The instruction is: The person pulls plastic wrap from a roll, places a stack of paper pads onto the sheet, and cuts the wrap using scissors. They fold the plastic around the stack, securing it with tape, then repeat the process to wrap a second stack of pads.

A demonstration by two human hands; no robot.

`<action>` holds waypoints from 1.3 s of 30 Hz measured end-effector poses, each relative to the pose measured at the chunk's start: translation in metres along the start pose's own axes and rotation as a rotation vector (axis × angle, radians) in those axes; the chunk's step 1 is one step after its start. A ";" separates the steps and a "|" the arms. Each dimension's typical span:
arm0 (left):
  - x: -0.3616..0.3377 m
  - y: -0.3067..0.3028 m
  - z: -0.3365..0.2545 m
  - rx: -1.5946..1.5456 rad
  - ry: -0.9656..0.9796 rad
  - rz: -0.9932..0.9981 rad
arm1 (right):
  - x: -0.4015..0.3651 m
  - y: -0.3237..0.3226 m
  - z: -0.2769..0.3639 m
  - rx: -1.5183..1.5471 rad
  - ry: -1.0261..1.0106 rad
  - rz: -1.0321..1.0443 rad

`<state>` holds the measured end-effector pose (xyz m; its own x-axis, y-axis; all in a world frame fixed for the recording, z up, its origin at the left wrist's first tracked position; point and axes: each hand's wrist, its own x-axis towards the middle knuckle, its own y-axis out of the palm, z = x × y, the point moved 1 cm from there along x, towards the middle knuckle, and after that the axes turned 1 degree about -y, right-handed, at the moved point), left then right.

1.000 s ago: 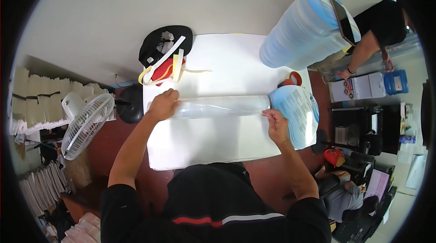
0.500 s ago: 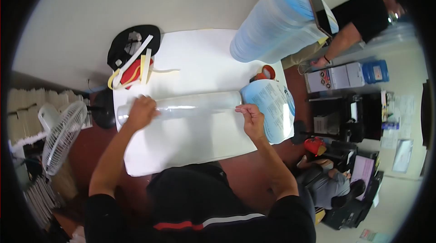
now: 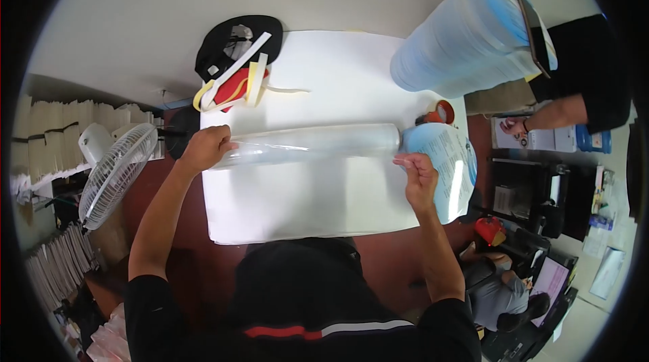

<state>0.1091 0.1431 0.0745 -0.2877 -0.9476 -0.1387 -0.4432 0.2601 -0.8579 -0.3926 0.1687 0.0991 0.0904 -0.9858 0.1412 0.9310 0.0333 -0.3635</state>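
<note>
A roll of clear plastic film (image 3: 318, 142) lies across the white table (image 3: 297, 206) in front of me. At the roll's left end, my left hand (image 3: 206, 149) is closed with its fingers curled on the film. Just below the right end, my right hand (image 3: 420, 176) is pinched at the film's loose edge. A blue and white printed sheet (image 3: 443, 166) lies beside my right hand. Behind it sits an orange tape dispenser (image 3: 443, 112).
A tall blue wrapped roll (image 3: 466, 37) stands back right, with a phone (image 3: 534, 34) on it. A black cap (image 3: 233, 41), a red item and pale strips lie back left. A fan (image 3: 115, 173) is at left. One person (image 3: 574, 91) stands right; another (image 3: 503, 294) sits.
My left hand has moved left along the roll to its end. My right hand stays at the right end. My view has shifted, and the standing person's arm has moved.
</note>
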 end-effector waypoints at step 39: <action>-0.430 -0.051 -0.273 0.269 0.382 -0.548 | -0.296 -0.193 0.219 0.287 -0.130 0.184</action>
<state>0.0239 0.5881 0.3132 -0.3823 -0.7853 0.4870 -0.3987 -0.3353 -0.8536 -0.5212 0.4896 0.3293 0.2924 -0.9305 0.2206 0.9547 0.2709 -0.1228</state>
